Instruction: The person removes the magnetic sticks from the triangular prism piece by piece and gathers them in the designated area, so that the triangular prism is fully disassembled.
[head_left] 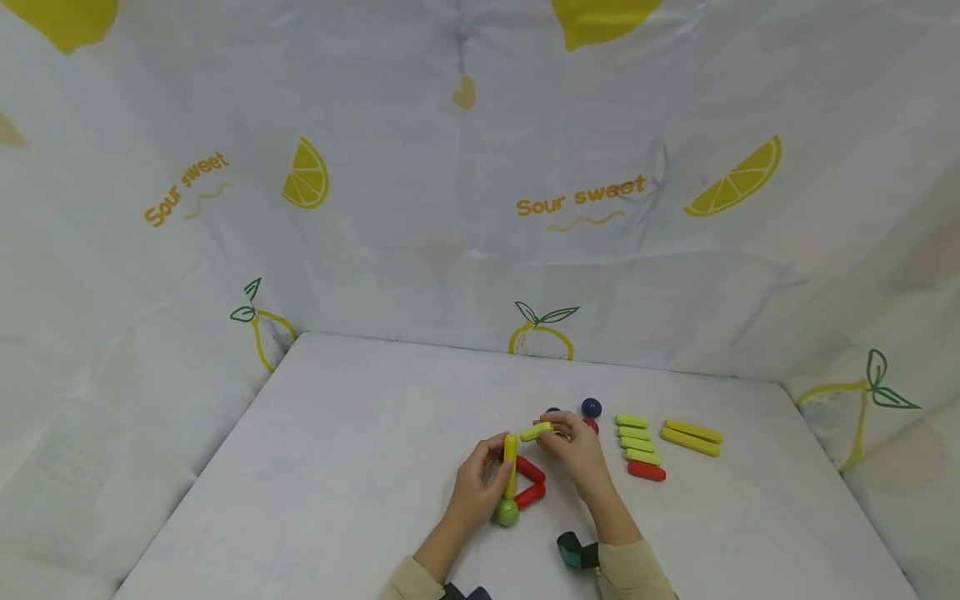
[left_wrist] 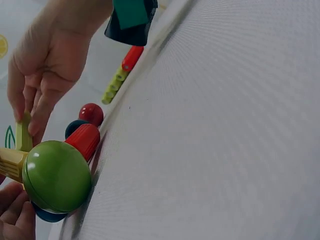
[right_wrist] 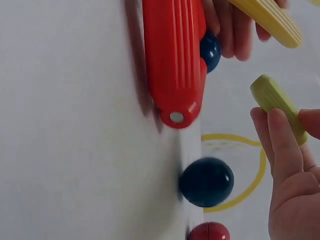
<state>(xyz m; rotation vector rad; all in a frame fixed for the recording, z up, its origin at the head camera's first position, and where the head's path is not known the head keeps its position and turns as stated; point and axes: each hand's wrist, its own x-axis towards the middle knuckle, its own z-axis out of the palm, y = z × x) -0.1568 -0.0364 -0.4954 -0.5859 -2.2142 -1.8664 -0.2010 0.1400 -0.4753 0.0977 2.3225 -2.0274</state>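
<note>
In the head view, my left hand [head_left: 476, 482] grips a yellow magnetic rod [head_left: 511, 467]. A green ball [head_left: 507, 512] sits at the rod's near end. Two red rods [head_left: 531, 469] lie at an angle beside it, and a blue ball [right_wrist: 212, 52] shows behind them in the right wrist view. My right hand [head_left: 581, 457] pinches a short light-green rod [head_left: 536, 431] between thumb and fingers. That rod is near the yellow rod's far end; the right wrist view shows a gap between them. A silver disc marks one red rod's end [right_wrist: 176, 117].
Right of my hands lie several light-green rods [head_left: 636, 444], a red rod [head_left: 647, 472] and two yellow rods [head_left: 692, 437]. Behind my right hand are a blue ball [head_left: 591, 407] and a partly hidden red ball [head_left: 592, 425]. A lemon-print cloth [head_left: 420, 275] hangs behind the white table [head_left: 337, 467].
</note>
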